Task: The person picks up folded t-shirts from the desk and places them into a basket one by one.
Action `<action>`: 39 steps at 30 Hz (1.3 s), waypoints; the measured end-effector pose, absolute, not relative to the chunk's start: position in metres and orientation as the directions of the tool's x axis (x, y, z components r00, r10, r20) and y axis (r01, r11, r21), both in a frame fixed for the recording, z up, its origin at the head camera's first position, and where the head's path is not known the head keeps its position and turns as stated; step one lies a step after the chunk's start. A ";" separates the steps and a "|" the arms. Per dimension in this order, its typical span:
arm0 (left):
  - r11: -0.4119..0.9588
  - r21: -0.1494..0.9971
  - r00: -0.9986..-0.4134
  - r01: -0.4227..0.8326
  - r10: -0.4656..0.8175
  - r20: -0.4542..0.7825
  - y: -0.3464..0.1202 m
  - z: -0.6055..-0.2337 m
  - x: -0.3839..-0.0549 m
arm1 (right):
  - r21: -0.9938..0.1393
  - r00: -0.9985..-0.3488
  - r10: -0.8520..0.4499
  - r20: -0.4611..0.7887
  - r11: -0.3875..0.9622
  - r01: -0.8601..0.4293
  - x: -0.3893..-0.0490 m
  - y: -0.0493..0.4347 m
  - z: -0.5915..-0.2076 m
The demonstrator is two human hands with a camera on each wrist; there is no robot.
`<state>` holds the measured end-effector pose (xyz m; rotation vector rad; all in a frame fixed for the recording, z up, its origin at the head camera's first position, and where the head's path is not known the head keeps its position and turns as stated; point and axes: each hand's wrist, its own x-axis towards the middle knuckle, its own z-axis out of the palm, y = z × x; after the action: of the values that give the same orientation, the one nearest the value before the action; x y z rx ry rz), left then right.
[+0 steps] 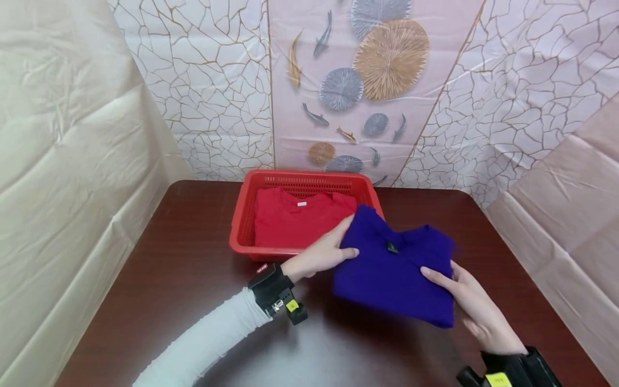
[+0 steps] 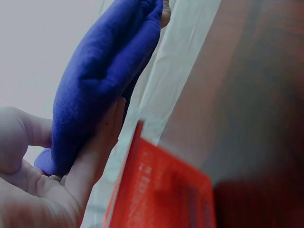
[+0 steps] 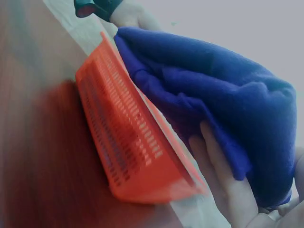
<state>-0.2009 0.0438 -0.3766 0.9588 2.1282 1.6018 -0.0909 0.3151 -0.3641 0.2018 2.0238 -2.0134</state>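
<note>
A folded blue-purple shirt (image 1: 394, 274) with a dark neck label is held up off the table, tilted, beside the basket's right front corner. My left hand (image 1: 326, 250) grips its left edge, thumb on top and fingers beneath. On the opposite edge, my right hand (image 1: 476, 306) pinches the shirt the same way. Both wrist views show the folded layers of the shirt (image 2: 102, 71) between thumb and fingers. Behind it stands a red plastic basket (image 1: 242, 215), with a folded red shirt (image 1: 300, 223) lying inside, its white neck label facing up. The blue-purple shirt overlaps the basket's right front corner in the head view.
The basket rests near the far edge of a dark brown wooden table (image 1: 193, 236). Patterned cloth (image 1: 222, 91) hangs behind the table, and plain beige cloth (image 1: 72, 161) hangs along the sides.
</note>
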 end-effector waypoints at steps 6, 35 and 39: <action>0.094 0.970 -0.755 0.223 0.646 0.112 0.010 -0.348 -0.207 | -0.951 -0.945 -0.110 -0.307 -0.008 0.310 -0.125 0.290 -0.354; 0.330 0.939 -0.912 -0.096 0.349 -0.215 -0.080 -0.384 -0.290 | -0.935 -0.925 -0.149 -0.349 0.123 0.332 -0.271 0.203 -0.383; 0.359 0.929 -0.907 -0.091 0.355 -0.226 -0.082 -0.389 -0.294 | -0.928 -0.923 -0.148 -0.356 0.176 0.330 -0.274 0.204 -0.391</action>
<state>-0.2936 -0.0821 -0.3894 0.2308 2.2376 1.5669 -0.2744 0.2039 -0.3913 0.1718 2.0936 -1.7988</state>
